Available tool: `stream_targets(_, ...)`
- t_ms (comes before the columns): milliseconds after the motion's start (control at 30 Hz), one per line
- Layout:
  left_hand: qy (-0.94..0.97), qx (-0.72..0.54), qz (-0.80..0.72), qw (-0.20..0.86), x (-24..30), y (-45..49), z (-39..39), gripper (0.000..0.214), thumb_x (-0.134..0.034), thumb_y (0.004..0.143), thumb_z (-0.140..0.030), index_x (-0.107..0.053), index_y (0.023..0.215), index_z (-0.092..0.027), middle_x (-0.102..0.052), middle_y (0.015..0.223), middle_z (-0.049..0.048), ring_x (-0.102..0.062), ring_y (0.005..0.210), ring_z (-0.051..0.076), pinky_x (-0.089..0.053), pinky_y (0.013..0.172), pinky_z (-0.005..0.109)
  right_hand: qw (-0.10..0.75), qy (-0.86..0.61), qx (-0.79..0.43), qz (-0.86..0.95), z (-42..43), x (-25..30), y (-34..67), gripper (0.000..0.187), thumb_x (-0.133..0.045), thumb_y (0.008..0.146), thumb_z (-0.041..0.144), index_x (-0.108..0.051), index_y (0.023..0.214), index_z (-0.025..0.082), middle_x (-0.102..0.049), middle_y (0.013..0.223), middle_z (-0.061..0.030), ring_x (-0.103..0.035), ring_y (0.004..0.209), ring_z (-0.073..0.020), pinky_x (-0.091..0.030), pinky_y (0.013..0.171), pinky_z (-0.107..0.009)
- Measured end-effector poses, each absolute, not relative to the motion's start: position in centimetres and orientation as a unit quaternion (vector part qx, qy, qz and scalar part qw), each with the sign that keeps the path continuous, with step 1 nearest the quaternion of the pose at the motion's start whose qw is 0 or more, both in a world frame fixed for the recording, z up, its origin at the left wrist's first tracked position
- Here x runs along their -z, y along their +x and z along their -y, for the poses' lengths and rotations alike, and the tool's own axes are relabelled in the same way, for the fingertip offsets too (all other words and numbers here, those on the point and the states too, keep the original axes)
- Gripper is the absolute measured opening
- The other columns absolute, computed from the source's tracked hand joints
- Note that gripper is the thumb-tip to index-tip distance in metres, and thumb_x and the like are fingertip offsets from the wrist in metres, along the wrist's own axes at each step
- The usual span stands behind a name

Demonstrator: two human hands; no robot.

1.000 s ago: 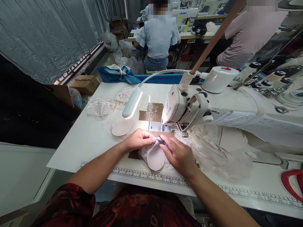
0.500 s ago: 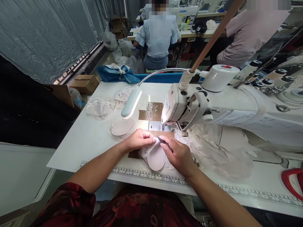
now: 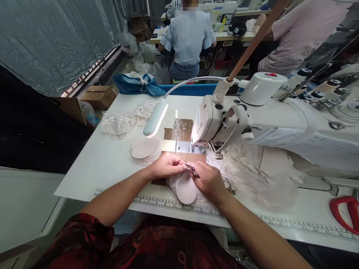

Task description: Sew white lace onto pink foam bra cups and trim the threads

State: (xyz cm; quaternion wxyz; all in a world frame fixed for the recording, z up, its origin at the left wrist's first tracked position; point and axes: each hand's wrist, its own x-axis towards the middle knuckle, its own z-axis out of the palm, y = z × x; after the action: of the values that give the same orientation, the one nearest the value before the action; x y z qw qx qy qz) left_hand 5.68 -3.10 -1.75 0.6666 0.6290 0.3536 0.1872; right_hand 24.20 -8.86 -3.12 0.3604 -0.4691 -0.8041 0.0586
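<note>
On the near side of the sewing machine [image 3: 206,119], the left hand [image 3: 168,165] pinched the pale cup piece [image 3: 186,189] at its upper edge; close by, the right hand [image 3: 209,180] gripped a small dark tool [image 3: 192,170]. Careful work likely required a taut edge and a shallow tip.

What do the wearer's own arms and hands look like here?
The left hand and right hand are ungloved, both forearms uncovered. The left sleeve is short, black patterned with red, matching the top. No watch shows.
</note>
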Motion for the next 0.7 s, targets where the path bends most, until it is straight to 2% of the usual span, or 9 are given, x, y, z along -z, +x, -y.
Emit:
stream_targets(67, 0.629, -0.176, -0.359, 0.667, 1.8, 5.8, 3.2, 0.028, -0.067, 0.078, -0.036, -0.065, 0.077, -0.008, -0.056, 0.064, 0.0012, -0.045, 0.056, 0.008, -0.034, 0.050, 0.018, 0.342, -0.462, -0.029, 0.818, 8.8, 3.2, 24.2, 0.016, -0.048, 0.086, 0.017, -0.063, 0.084, 0.018, -0.063, 0.067, -0.0028, -0.056, 0.060, -0.0150, -0.041, 0.054, -0.026)
stream_targets(167, 0.638, -0.177, -0.356, 0.659, 1.7, 5.8, 3.3, 0.027, -0.065, 0.079, -0.035, -0.062, 0.074, -0.009, -0.055, 0.063, 0.0005, -0.046, 0.054, 0.007, -0.034, 0.049, 0.018, 0.344, -0.476, -0.057, 0.807, 8.6, 2.9, 24.4, 0.012, -0.048, 0.084, 0.017, -0.060, 0.084, 0.018, -0.063, 0.068, -0.0020, -0.056, 0.062, -0.0152, -0.042, 0.056, -0.025)
stream_targets(333, 0.654, -0.177, -0.382, 0.629, 1.3, 5.5, 3.0, 0.024, -0.062, 0.081, -0.033, -0.059, 0.072, -0.011, -0.051, 0.061, -0.0015, -0.043, 0.053, 0.007, -0.034, 0.048, 0.017, 0.407, -0.533, -0.119, 0.732, 9.1, 1.7, 25.2, 0.010, -0.050, 0.084, 0.021, -0.055, 0.076, 0.021, -0.060, 0.064, 0.0020, -0.053, 0.056, -0.0120, -0.040, 0.055, -0.023)
stream_targets(467, 0.663, -0.150, -0.371, 0.633, 1.1, 5.0, 2.7, 0.020, -0.063, 0.079, -0.031, -0.060, 0.079, -0.012, -0.050, 0.064, -0.0024, -0.045, 0.057, 0.007, -0.035, 0.051, 0.018, 0.468, -0.478, -0.153, 0.728, 9.7, 1.1, 25.7, 0.011, -0.048, 0.085, 0.017, -0.054, 0.077, 0.022, -0.059, 0.067, 0.0024, -0.053, 0.058, -0.0108, -0.039, 0.056, -0.022)
stream_targets(533, 0.670, -0.136, -0.354, 0.638, 1.0, 4.8, 2.6, 0.018, -0.066, 0.075, -0.029, -0.058, 0.079, -0.013, -0.048, 0.063, -0.0038, -0.044, 0.057, 0.007, -0.035, 0.052, 0.018, 0.426, -0.416, -0.191, 0.781, 9.7, 1.4, 25.4, 0.010, -0.048, 0.084, 0.016, -0.056, 0.080, 0.022, -0.061, 0.069, 0.0016, -0.054, 0.060, -0.0109, -0.039, 0.057, -0.022)
stream_targets(600, 0.681, -0.140, -0.338, 0.634, 0.9, 4.7, 2.5, 0.019, -0.068, 0.073, -0.026, -0.054, 0.073, -0.013, -0.046, 0.064, -0.0044, -0.041, 0.057, 0.007, -0.033, 0.052, 0.018, 0.332, -0.354, -0.213, 0.848, 9.4, 2.0, 25.0, 0.009, -0.051, 0.080, 0.014, -0.056, 0.076, 0.021, -0.061, 0.068, 0.0004, -0.053, 0.060, -0.0116, -0.037, 0.055, -0.023)
stream_targets(700, 0.663, -0.152, -0.306, 0.666, 1.0, 4.5, 2.4, 0.023, -0.068, 0.073, -0.023, -0.048, 0.068, -0.014, -0.048, 0.067, -0.0036, -0.041, 0.058, 0.006, -0.032, 0.053, 0.018, 0.229, -0.339, -0.188, 0.893, 9.0, 3.1, 24.3, 0.008, -0.054, 0.075, 0.013, -0.055, 0.070, 0.019, -0.060, 0.065, -0.0007, -0.050, 0.058, -0.0127, -0.032, 0.052, -0.025)
